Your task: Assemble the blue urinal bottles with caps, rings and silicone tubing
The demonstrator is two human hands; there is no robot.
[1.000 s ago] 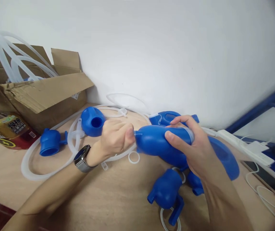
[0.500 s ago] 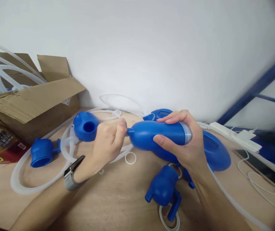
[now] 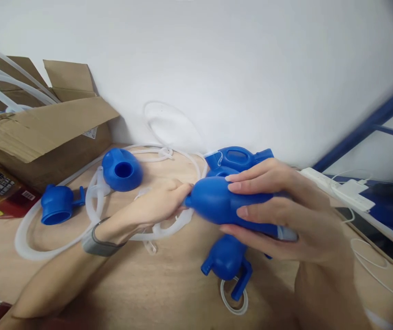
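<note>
My right hand (image 3: 282,215) grips a blue rubber bulb (image 3: 217,201) with a grey ring at its wide end, holding it over the wooden table (image 3: 169,288). My left hand (image 3: 155,206), a watch on its wrist, has its fingertips at the bulb's narrow nozzle; I cannot tell whether it pinches the clear tube (image 3: 162,229) lying just below. A second blue bulb with a spout (image 3: 226,261) lies under the held one.
A blue cup piece (image 3: 122,169) and a blue cap (image 3: 57,204) lie among coiled clear tubing (image 3: 45,243) at left. An open cardboard box (image 3: 41,133) stands at the back left, a blue jug-shaped part (image 3: 237,158) by the wall, a power strip (image 3: 334,185) and cables at right.
The right hand has tilted the bulb so its wide end points down to the right. The left hand has opened out and lowered, fingertips at the nozzle. The view shifted slightly.
</note>
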